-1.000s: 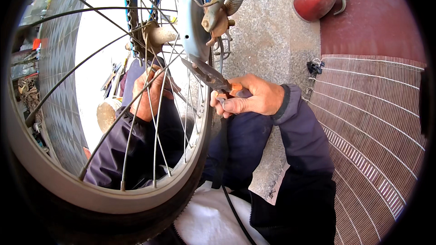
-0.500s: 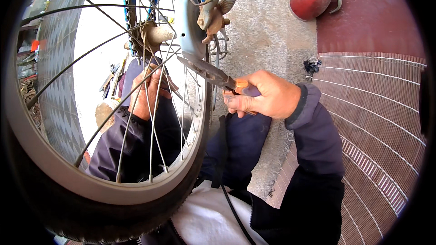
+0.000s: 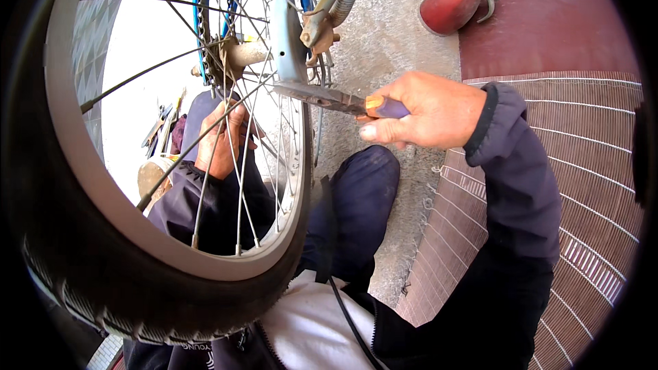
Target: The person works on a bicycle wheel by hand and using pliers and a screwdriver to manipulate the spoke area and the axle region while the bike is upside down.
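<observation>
A bicycle wheel with a pale rim [image 3: 205, 266] and a black tyre [image 3: 171, 308] fills the left side. My right hand [image 3: 435, 111] is closed around the orange and purple handles of a pair of worn pliers [image 3: 329, 100]. Their jaws reach left to the spokes, just below the end of a grey frame arm [image 3: 284, 48]; whether they grip anything is unclear. Behind the spokes, my left hand [image 3: 221, 142] is closed, its fingers curled near the spokes beneath the rusty hub [image 3: 248, 55]. What it holds, if anything, is hidden.
A chain [image 3: 199, 0] and a coil spring [image 3: 344, 5] are near the hub. Several tools [image 3: 161, 127] lie on the floor at left. On the right are a red flask-like container [image 3: 451, 5] and a brown slatted mat [image 3: 589, 157]. My knee [image 3: 370, 171] is below the pliers.
My right hand has moved right and slightly up, bringing the pliers closer to level. My left hand stays behind the spokes. The whole view has shifted a little.
</observation>
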Available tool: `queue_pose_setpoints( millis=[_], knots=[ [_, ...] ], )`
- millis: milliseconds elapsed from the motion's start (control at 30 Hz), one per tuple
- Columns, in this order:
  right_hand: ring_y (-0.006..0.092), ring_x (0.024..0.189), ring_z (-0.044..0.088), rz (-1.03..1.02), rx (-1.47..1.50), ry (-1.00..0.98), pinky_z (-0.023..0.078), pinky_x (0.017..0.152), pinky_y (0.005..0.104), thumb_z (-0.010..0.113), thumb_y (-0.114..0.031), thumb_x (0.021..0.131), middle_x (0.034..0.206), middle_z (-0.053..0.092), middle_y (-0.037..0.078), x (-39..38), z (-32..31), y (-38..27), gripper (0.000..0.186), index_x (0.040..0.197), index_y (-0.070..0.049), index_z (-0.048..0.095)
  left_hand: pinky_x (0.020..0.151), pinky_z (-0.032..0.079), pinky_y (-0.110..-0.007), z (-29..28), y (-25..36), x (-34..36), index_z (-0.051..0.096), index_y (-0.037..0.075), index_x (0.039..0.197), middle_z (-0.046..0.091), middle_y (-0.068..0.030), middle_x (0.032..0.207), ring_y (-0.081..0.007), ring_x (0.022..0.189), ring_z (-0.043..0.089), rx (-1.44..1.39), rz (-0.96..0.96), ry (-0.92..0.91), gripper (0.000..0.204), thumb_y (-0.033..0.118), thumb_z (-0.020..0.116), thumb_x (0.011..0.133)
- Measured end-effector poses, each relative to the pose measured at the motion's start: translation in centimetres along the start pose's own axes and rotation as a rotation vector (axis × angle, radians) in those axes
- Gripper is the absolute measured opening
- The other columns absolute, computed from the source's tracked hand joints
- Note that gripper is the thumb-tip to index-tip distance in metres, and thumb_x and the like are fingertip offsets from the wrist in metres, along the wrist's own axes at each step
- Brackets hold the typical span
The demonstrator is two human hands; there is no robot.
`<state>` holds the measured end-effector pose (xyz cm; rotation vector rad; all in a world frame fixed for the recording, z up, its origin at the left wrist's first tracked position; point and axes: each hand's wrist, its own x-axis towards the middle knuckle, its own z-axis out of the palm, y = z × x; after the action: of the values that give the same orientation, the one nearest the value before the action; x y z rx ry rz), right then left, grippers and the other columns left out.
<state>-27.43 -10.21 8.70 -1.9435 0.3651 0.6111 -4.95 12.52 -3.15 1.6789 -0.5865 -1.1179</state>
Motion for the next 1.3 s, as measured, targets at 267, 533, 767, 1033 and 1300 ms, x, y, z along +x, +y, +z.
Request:
queue_pose_setpoints(
  millis=[267,533,767,1033,1300],
  knots=[
    [0.0139,0.086,0.062,-0.050,0.671,0.111,0.049,0.078,0.0289,0.062,-0.024,0.091,0.096,0.066,0.009,0.2,9.7,8.8,0.036,0.118,0.000,0.059,0.052,0.050,-0.025,0.6,-0.8,0.8,0.053,0.003,0.093,0.058,-0.0048,0.075,-0.0141,0.066,0.064,0.024,0.008,-0.007,0.026,0.027,0.047,0.101],
    [0.0242,0.089,0.065,0.535,0.323,0.502,0.049,0.079,0.0366,0.066,-0.036,0.085,0.093,0.067,0.013,10.7,16.2,16.2,0.038,0.110,-0.008,0.065,0.047,0.050,-0.022,0.7,0.1,0.2,0.051,0.002,0.088,0.058,-0.0072,0.067,-0.0139,0.060,0.063,0.116,0.055,0.024,0.028,0.025,0.042,0.102],
    [0.0326,0.084,0.063,0.508,0.069,0.982,0.050,0.077,0.0411,0.063,-0.034,0.087,0.097,0.068,0.015,13.8,17.2,15.4,0.031,0.101,-0.006,0.066,0.047,0.048,-0.023,1.4,0.7,0.7,0.053,0.003,0.089,0.059,-0.0057,0.070,-0.0107,0.058,0.059,0.072,0.061,-0.007,0.025,0.023,0.045,0.101],
    [0.0152,0.052,0.059,-0.275,1.453,0.531,0.046,0.041,0.0268,0.043,-0.035,0.101,0.086,0.066,0.015,5.0,10.9,-2.4,0.040,0.095,0.001,0.059,0.054,0.050,-0.027,0.0,-0.3,-0.2,0.056,0.003,0.096,0.064,-0.0089,0.080,-0.0169,0.065,0.063,0.048,0.041,-0.015,0.030,0.031,0.046,0.100],
    [0.0172,0.069,0.065,-0.255,1.557,0.396,0.052,0.059,0.0287,0.045,-0.024,0.100,0.092,0.067,0.013,4.2,9.4,-4.0,0.029,0.105,0.001,0.059,0.053,0.049,-0.026,-0.6,1.3,-0.6,0.056,0.000,0.091,0.062,-0.0047,0.068,-0.0111,0.059,0.058,0.121,0.128,-0.085,0.024,0.019,0.046,0.101]
  ],
)
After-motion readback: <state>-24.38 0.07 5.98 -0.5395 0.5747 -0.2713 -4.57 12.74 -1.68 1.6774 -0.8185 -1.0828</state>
